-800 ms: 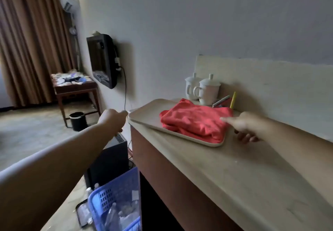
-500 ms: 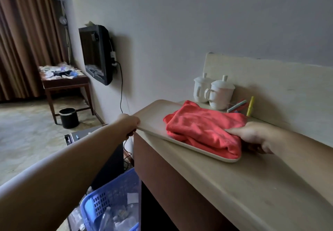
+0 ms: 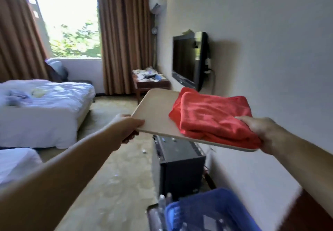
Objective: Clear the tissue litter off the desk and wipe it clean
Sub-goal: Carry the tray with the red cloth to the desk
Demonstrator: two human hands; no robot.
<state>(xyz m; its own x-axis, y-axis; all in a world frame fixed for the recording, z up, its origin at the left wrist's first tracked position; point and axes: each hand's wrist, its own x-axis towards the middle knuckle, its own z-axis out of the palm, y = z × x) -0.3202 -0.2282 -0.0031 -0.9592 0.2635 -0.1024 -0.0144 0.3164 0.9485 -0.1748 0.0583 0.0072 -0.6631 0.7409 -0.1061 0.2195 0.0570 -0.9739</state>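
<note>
In front of us, lifted in the air over the carpet, is a pale tray (image 3: 155,115) that we carry with both hands. Our left hand (image 3: 127,128) is closed on the tray's near left edge, thumb on top and fingers curled under. Our right hand (image 3: 259,131) is closed on the right end, its thumb pressing the folded red cloth (image 3: 212,117) that lies on the right half of the tray.

Far ahead, by the brown curtains (image 3: 124,35), stands the wooden desk (image 3: 151,84), its top strewn with white tissue litter (image 3: 144,73). A dark television (image 3: 189,61) hangs on the wall to the right. Below the tray sits a black box (image 3: 178,165), and nearest us a blue basket (image 3: 210,212). On the left is a bed (image 3: 45,108) with white sheets.
</note>
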